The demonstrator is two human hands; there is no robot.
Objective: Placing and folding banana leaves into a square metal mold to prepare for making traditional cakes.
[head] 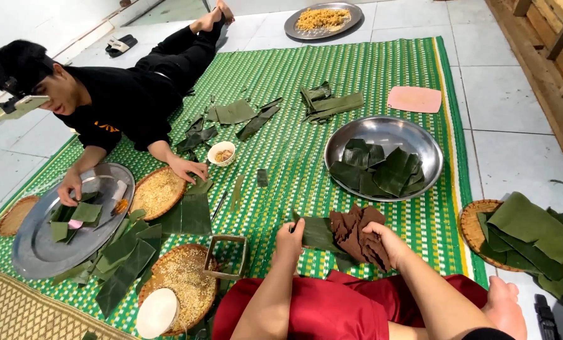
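My left hand pinches the left edge of a dark green banana leaf piece lying on the green woven mat. A crumpled brown cloth lies over that leaf, and my right hand presses and grips it. My red-clad lap is just below both hands.
A steel bowl of folded leaves sits beyond my hands. A woven tray of big leaves is at right, a square metal mould and rice baskets at left. Another person lies across the mat, handling leaves on a steel tray.
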